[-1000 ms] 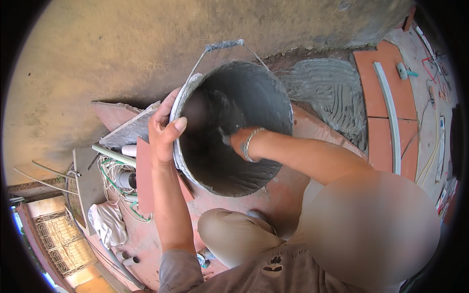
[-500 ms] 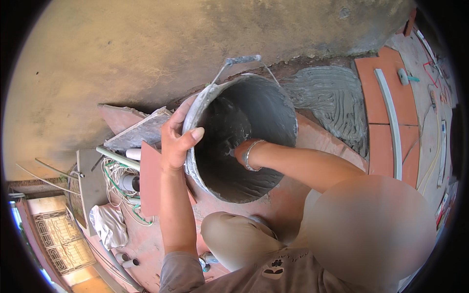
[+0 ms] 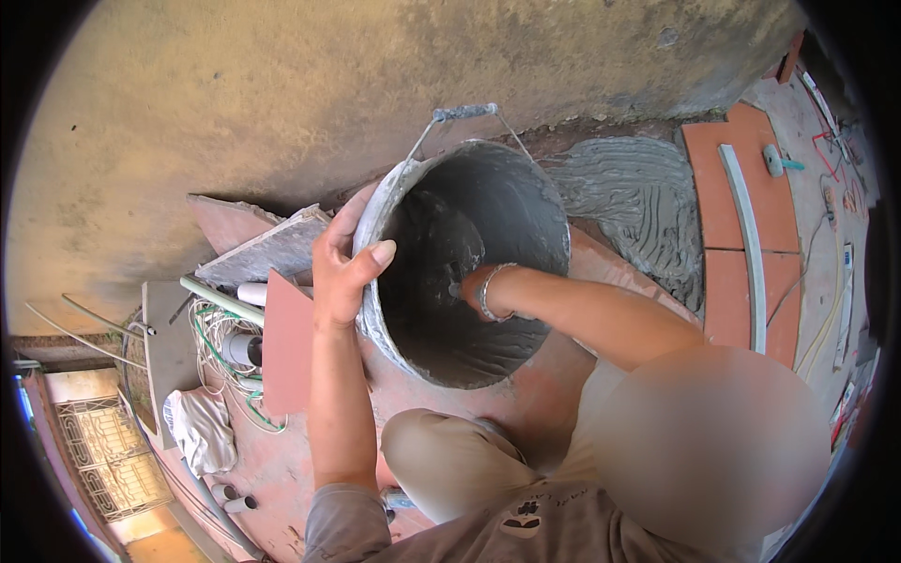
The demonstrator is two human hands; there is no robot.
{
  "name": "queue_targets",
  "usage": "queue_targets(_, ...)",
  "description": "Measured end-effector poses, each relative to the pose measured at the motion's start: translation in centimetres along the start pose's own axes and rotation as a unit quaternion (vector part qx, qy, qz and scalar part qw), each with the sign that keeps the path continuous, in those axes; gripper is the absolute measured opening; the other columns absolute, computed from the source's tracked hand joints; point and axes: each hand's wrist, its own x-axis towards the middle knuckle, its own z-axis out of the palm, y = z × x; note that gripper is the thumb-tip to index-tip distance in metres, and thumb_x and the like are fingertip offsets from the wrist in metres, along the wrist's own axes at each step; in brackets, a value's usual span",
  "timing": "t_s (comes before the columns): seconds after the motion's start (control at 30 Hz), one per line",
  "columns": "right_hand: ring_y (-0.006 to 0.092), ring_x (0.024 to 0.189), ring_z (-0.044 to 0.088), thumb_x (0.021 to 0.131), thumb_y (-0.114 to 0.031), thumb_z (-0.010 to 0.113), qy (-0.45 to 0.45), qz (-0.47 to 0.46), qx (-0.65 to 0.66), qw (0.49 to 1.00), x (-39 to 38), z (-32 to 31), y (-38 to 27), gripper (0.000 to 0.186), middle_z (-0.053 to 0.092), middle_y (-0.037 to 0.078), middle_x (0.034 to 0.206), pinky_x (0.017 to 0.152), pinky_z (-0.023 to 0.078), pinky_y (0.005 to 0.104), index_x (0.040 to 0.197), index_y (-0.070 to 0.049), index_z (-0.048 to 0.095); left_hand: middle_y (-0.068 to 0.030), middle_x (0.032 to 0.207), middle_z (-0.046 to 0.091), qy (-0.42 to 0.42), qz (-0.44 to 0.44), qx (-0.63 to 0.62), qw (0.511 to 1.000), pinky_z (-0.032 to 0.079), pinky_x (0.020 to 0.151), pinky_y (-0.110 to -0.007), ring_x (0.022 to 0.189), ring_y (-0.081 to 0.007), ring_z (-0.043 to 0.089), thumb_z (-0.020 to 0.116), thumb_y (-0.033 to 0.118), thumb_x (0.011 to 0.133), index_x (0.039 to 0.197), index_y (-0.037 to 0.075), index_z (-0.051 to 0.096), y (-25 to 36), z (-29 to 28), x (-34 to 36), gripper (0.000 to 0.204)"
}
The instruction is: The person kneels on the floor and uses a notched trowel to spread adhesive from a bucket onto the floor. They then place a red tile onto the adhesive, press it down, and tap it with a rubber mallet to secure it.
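A grey, mortar-smeared bucket [image 3: 535,202] stands tilted with its mouth facing me, and its wire handle [image 3: 465,112] sticks up at the far side. My left hand [image 3: 345,272] grips the left rim, thumb over the edge and fingers around the outside. Inside the bucket, my right hand [image 3: 481,289], with a bracelet at the wrist, is closed around what looks like a trowel [image 3: 454,289]. Only a short bit of its handle shows clearly; its blade blends into the dark wet mortar. Right of the bucket, ridged grey mortar [image 3: 648,202] lies spread along the wall.
Laid orange tiles [image 3: 718,188] carry a long metal bar [image 3: 748,244] and a mallet [image 3: 773,160]. Left are loose tiles [image 3: 286,342], coiled hose and cable [image 3: 216,328], and a white sack [image 3: 202,432]. A stained yellow wall [image 3: 282,103] rises beyond the bucket.
My right hand has shifted slightly to the right inside the bucket. My left hand keeps its grip on the rim. The view has tilted a little.
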Motion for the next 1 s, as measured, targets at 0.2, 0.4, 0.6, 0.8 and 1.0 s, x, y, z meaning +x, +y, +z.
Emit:
queue_targets(0.2,0.0314,0.110,0.069,0.089,-0.021,0.068,0.225,0.067,0.097,0.967,-4.4,-2.5,4.3,0.041,0.071,0.017,0.115,0.090,0.056,0.0439,0.125,-0.002,0.065,-0.0166,0.131,0.063,0.010,-0.002,-0.004,1.000,0.041,0.108,-0.035,0.122,-0.0235,0.059,0.080,0.027,0.071,0.139,-0.012,0.053,-0.4,0.3,-0.6,0.083)
queue_targets(0.4,0.0300,0.112,0.069,0.096,-0.016,0.054,0.315,0.163,-0.062,0.933,-2.0,-1.0,4.3,0.030,0.071,0.015,0.118,0.089,0.055,0.0444,0.120,-0.007,0.068,-0.0168,0.131,0.063,-0.013,-0.012,-0.019,1.000,0.042,0.107,-0.034,0.121,-0.0231,0.059,0.083,0.025,0.070,0.140,-0.013,0.051,-0.5,1.9,-0.4,0.086)
queue_targets(0.6,0.0349,0.111,0.069,0.096,-0.018,0.051,0.209,0.099,-0.020,0.973,-0.3,2.7,4.7,0.032,0.069,0.019,0.120,0.090,0.056,0.0471,0.122,-0.009,0.068,-0.0179,0.132,0.061,-0.021,0.004,0.010,1.000,0.041,0.109,-0.036,0.123,-0.0240,0.057,0.086,0.029,0.070,0.140,-0.014,0.051,-1.1,2.8,-1.2,0.089)
queue_targets(0.8,0.0320,0.109,0.071,0.091,-0.012,0.060,0.121,0.076,0.025,0.989,-0.4,2.5,3.4,0.025,0.074,0.015,0.115,0.092,0.057,0.0417,0.109,-0.007,0.077,-0.0185,0.132,0.061,-0.008,0.023,0.029,0.999,0.041,0.109,-0.037,0.123,-0.0244,0.057,0.088,0.030,0.069,0.139,-0.014,0.051,-1.6,3.0,-1.7,0.090)
queue_targets(1.0,0.0330,0.109,0.071,0.092,-0.014,0.059,0.124,0.088,0.081,0.985,-1.4,2.2,2.3,0.026,0.074,0.015,0.116,0.093,0.056,0.0423,0.109,-0.008,0.077,-0.0182,0.126,0.064,0.027,0.011,0.012,1.000,0.045,0.103,-0.035,0.116,-0.0227,0.061,0.086,0.026,0.068,0.137,-0.015,0.052,-1.0,3.3,-2.0,0.087)
